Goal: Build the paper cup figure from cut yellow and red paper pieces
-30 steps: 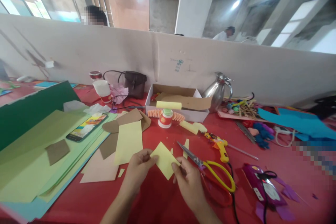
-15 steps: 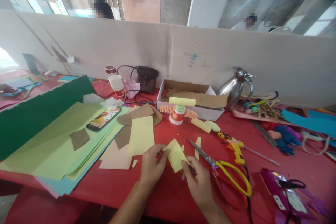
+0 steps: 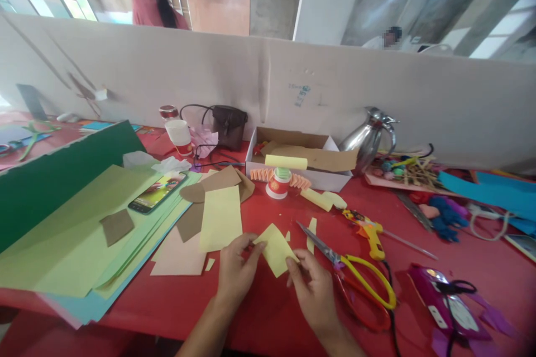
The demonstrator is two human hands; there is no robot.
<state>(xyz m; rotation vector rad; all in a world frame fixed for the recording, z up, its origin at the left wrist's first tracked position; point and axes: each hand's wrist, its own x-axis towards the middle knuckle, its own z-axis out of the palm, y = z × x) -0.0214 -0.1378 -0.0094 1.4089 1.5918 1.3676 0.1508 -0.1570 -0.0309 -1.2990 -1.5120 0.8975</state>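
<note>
A small piece of yellow paper (image 3: 275,249) is held up between both my hands, over the red table. My left hand (image 3: 238,268) pinches its left corner between thumb and fingers. At the right corner, my right hand (image 3: 312,284) grips it the same way. Just right of the paper lie scissors (image 3: 335,259) with yellow and red handles, beside a narrow yellow paper strip (image 3: 312,234). A larger yellow sheet (image 3: 221,217) rests left of my hands on brown pieces. Beyond stands a red and white paper cup (image 3: 278,184) with folded orange paper arms.
A yellow glue gun (image 3: 372,234) and a purple device (image 3: 450,301) with a cord lie to the right. A white box (image 3: 301,178) and steel jug (image 3: 368,136) stand at the back. Stacked coloured sheets and a phone (image 3: 157,193) fill the left. Two people are beyond the partition (image 3: 201,72).
The yellow paper is turned slightly between my fingers, both hands keeping hold. My view has shifted a little to the right. Beyond the partition, one person has risen higher into view.
</note>
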